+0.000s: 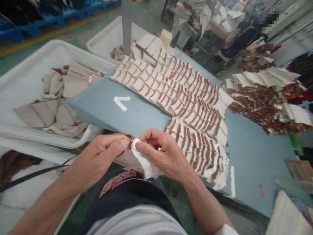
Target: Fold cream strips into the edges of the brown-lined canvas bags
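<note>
My left hand (104, 153) and my right hand (162, 151) meet just in front of my body, both pinched on one small cream fabric piece with a brown edge (140, 160). The thumbs and forefingers grip its top corner, and the rest hangs down over my lap. Right beside my right hand, rows of the same cream and brown pieces (198, 147) lie overlapped on the blue-grey table (102, 107). More overlapped rows (168, 85) stretch toward the far end of the table.
A white bin (22, 85) on my left holds loose beige pieces (58, 98). A white strip (121, 102) lies on the table. A heap of finished pieces (269, 98) sits at the right. A grey post (126, 26) stands behind, and another person works far back.
</note>
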### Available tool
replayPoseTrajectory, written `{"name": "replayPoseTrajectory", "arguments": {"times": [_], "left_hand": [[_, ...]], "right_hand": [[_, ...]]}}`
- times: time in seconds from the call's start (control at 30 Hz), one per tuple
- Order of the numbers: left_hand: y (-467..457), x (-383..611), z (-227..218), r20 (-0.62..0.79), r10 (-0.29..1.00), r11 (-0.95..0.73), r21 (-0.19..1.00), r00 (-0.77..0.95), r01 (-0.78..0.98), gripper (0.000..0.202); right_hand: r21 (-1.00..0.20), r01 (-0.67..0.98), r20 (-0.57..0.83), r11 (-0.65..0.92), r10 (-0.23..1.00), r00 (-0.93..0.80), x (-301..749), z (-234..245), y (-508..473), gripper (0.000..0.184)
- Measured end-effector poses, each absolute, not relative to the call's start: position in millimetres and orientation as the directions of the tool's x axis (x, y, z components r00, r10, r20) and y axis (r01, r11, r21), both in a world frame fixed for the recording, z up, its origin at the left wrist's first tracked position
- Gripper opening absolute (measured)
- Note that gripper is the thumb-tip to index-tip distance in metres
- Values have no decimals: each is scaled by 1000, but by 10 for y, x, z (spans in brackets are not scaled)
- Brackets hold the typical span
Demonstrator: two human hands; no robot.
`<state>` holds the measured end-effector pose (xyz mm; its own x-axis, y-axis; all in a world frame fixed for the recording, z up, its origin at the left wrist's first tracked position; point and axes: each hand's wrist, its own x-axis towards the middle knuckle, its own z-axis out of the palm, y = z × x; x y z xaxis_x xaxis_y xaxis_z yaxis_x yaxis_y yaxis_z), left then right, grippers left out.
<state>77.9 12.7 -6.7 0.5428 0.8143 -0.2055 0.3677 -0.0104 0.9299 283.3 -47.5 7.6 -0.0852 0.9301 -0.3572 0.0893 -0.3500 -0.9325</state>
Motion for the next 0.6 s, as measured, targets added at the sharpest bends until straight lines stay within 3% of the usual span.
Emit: {"name": "replayPoseTrajectory", "arguments": {"times": [0.07,0.17,0.23,0.4,0.6], "left_hand": [[102,803,-68,-155,808,-72,932,569,356,48],[59,823,-124,-39,900,-177,878,435,446,33],[34,820,-160,-12,933,-172,863,359,474,30],[14,819,-89,-177,861,10,943,476,334,33],[-14,898,55,-371,798,286,927,474,245,37]], "right_hand": [[-917,-50,-388,-396,914,-120,2832,52,-454,52],[-879,-241,-393,-411,911,-124,2836,-19,-410,65],[-877,-285,-374,-387,922,-102,2848,-74,-381,68],[-895,-252,-355,-369,930,-100,2893,-125,-342,67],[-925,-143,-333,-352,932,-143,2908,-93,-306,57]]}}
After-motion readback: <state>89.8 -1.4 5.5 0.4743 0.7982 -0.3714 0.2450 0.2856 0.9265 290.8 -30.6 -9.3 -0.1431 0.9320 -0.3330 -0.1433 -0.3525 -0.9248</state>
